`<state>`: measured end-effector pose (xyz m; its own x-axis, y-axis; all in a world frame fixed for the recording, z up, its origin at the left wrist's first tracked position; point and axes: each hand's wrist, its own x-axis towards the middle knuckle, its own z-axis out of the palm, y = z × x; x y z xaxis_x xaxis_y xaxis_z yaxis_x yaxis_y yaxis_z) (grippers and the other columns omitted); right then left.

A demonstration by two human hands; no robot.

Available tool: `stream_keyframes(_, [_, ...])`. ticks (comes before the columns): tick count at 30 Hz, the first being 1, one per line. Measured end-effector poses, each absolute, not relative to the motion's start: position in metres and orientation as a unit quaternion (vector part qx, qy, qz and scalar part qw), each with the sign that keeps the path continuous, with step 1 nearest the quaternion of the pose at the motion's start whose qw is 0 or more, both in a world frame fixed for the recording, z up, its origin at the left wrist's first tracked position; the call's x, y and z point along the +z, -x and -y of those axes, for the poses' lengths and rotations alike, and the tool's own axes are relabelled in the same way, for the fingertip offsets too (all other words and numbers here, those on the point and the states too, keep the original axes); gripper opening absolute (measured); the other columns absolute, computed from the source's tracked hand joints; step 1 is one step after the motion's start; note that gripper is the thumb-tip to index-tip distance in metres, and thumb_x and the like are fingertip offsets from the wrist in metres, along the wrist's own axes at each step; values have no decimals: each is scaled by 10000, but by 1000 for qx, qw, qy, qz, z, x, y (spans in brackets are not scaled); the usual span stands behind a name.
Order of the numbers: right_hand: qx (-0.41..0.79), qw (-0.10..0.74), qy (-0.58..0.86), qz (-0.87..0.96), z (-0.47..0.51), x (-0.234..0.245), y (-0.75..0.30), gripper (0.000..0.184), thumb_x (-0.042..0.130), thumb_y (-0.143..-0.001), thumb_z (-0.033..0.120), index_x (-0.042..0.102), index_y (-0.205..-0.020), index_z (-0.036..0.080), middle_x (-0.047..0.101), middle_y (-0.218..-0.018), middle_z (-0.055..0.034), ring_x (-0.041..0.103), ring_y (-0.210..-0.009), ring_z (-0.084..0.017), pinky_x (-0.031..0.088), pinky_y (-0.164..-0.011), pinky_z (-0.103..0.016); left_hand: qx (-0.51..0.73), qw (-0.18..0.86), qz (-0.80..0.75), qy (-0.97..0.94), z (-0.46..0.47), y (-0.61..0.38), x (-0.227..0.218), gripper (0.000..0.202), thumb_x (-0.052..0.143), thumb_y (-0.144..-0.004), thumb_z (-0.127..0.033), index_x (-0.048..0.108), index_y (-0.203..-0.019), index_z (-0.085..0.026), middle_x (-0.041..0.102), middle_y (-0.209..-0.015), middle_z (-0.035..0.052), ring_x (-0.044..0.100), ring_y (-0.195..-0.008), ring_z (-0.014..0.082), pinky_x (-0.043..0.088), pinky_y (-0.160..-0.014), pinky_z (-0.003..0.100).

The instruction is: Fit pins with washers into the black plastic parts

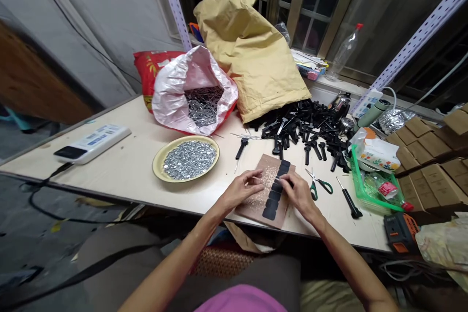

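Observation:
My left hand is over the left side of a brown board, its fingers stretched toward the middle and slightly apart, with nothing visible in them. On the board lie a scatter of small pale bits and a column of black square pieces. My right hand pinches thumb and fingertips together above the black pieces; a tiny pale thing shows at the tips, too small to name. Scissors with green handles lie right of that hand. A black-handled tool with a thin metal shaft lies farther right.
A yellow-rimmed bowl of small metal washers stands left, before an open sack of metal rods. Black plastic handles are heaped behind the board. A green basket and cardboard boxes stand right; a power bank lies left.

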<state>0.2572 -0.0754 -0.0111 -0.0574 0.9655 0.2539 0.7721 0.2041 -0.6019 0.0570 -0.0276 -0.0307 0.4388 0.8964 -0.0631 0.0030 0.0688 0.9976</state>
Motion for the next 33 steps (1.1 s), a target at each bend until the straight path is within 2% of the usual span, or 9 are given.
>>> stream_keyframes(5, [67,240,649,718,45,-18,-302,166,469,-910,187,626,-855,184,591,-831,-38,574,-768,-162,456,-686,-268,368,394,-394,-744,35,-66,-59,392,565,-810,-375,605,-1169,-221,622,-1207,107,537,-1164,261,414,-1010,462])
stream_keyframes(8, [38,212,638,739,32,-24,-309,170,463,-919,190,614,-840,179,592,-838,-53,557,-835,-182,463,-726,-294,361,291,-394,-794,42,-70,-79,381,447,-886,-335,557,-1224,-199,602,-1253,124,483,-1237,273,397,-1030,486])
stream_keyframes(11, [43,200,580,789,50,-36,-299,248,389,-947,179,606,-827,177,585,-809,-60,539,-801,-177,470,-690,-295,368,232,-405,-804,46,-73,-93,400,356,-922,-274,494,-1287,-189,587,-1271,133,507,-1213,262,418,-1015,483])
stream_keyframes(15, [110,168,390,899,85,-48,-284,299,331,-967,180,613,-868,202,576,-769,-30,522,-748,-149,461,-655,-268,375,198,-418,-803,47,-75,-101,453,315,-914,-179,413,-1356,-197,576,-1277,131,523,-1186,251,426,-1009,489])
stream_keyframes(19, [104,230,502,827,67,-41,-291,393,270,-988,270,606,-813,167,536,-752,-40,495,-723,-151,436,-606,-275,366,190,-423,-807,50,-74,-102,538,302,-878,-112,340,-1408,-190,518,-1340,141,481,-1230,262,399,-1033,504])
stream_keyframes(21, [111,257,528,802,59,-38,-292,476,194,-994,310,599,-803,149,522,-766,-42,494,-731,-148,439,-634,-290,360,195,-420,-810,51,-73,-102,563,311,-868,-108,315,-1423,-204,502,-1360,130,472,-1238,262,399,-1036,499])
stream_keyframes(23, [132,247,501,819,68,-40,-285,424,264,-989,332,597,-781,171,524,-737,-17,494,-691,-127,445,-625,-260,354,197,-421,-812,52,-73,-101,568,302,-869,-104,309,-1425,-220,502,-1364,116,471,-1240,247,405,-1036,480])
stream_keyframes(27, [140,199,393,887,105,-50,-271,343,311,-984,216,595,-794,197,532,-708,-20,492,-698,-136,432,-626,-247,347,194,-424,-814,51,-72,-99,538,292,-877,-107,341,-1406,-194,520,-1339,123,469,-1240,236,401,-1042,464])
stream_keyframes(33, [120,199,468,853,98,-38,-277,339,322,-980,248,599,-793,189,568,-765,-60,517,-775,-169,455,-681,-277,337,193,-421,-820,49,-71,-98,530,312,-869,-106,359,-1392,-173,529,-1321,144,477,-1224,253,398,-1035,488])
